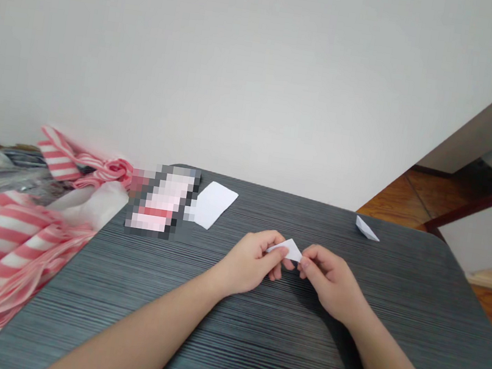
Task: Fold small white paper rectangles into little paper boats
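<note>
Between my two hands is a small piece of folded white paper point(290, 248), its visible part shaped like a triangle with the peak pointing up. My left hand point(253, 261) grips its left side, thumb on the near face and fingers behind. The right corner is pinched between the thumb and fingertips of my right hand point(328, 281). Both hands are just above the dark wood-grained table point(249, 345). Farther back on the right lies another folded white paper piece point(366, 228), pointed at its ends. Fingers hide part of the held paper.
White rectangular paper point(214, 204) lies at the table's back left, beside a pixelated pink-and-white item point(164, 200). Red-and-white striped cloth point(12, 230) is heaped past the left edge. A pale wall point(262, 76) rises behind the table; wooden floor point(398, 198) shows at right.
</note>
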Demonstrator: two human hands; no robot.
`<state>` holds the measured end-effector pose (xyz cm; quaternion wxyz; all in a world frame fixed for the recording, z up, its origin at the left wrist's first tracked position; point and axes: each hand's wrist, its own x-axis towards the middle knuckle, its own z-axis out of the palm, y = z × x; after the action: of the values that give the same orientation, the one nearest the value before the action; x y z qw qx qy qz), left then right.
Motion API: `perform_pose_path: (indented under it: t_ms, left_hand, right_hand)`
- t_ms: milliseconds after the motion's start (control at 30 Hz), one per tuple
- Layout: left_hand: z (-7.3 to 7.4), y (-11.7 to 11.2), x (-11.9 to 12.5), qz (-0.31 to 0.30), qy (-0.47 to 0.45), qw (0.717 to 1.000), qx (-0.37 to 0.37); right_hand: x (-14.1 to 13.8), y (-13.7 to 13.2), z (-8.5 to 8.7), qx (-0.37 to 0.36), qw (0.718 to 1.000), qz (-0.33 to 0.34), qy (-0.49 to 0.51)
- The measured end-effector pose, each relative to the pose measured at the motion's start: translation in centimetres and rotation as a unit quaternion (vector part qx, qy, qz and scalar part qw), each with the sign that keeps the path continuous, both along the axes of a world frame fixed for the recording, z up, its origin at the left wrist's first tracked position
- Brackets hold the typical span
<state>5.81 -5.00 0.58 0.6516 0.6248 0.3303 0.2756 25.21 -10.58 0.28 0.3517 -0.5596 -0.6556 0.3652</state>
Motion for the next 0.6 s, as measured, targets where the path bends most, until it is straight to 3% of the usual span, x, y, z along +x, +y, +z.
perform_pose_path:
  t_ms: [267,600]
  left_hand:
    - [-0.47,-0.03,-0.14,-0.021,0.010,1.000,0.018]
    - [-0.25,0.28,0.11,0.021,-0.003,1.000,-0.001]
  right_hand:
    - [0.00,-0.02,0.09,0.005,1.000,-0.010,-0.019]
    - [0.44,-0.04,0.08,0.034,0.997,-0.066,-0.017]
